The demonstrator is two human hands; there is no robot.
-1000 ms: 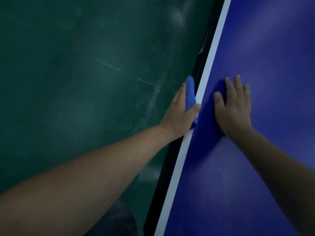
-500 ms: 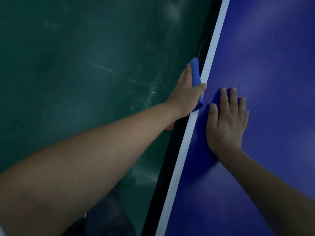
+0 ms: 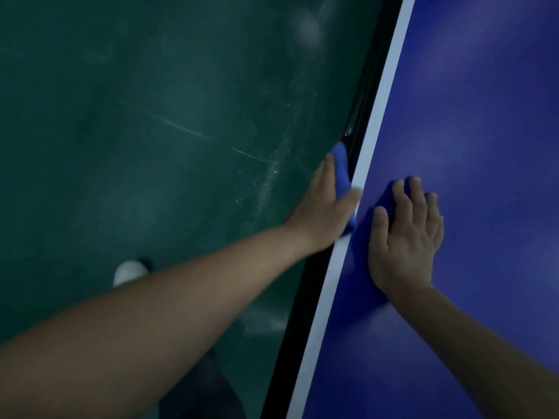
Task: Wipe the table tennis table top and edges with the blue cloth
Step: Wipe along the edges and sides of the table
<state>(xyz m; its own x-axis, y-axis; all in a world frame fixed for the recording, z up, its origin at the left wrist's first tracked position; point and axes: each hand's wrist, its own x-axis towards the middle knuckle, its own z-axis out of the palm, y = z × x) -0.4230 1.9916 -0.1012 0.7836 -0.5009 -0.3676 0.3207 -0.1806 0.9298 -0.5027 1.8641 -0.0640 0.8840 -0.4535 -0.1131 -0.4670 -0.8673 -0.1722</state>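
Clamped the blue cloth (image 3: 341,173) in the left hand (image 3: 323,213), thumb hooked over onto the white border line (image 3: 378,131), fingers stretched along the outer side. Pressed that cloth against the black side edge (image 3: 358,116) of the table tennis table (image 3: 484,131), at its left rim. Laid the right hand (image 3: 405,237) flat on the blue top just right of the line, fingers straight, slightly spread, holding nothing. Stood over scuffed green floor (image 3: 151,116) to the left, with a white shoe tip (image 3: 130,272) nearer.
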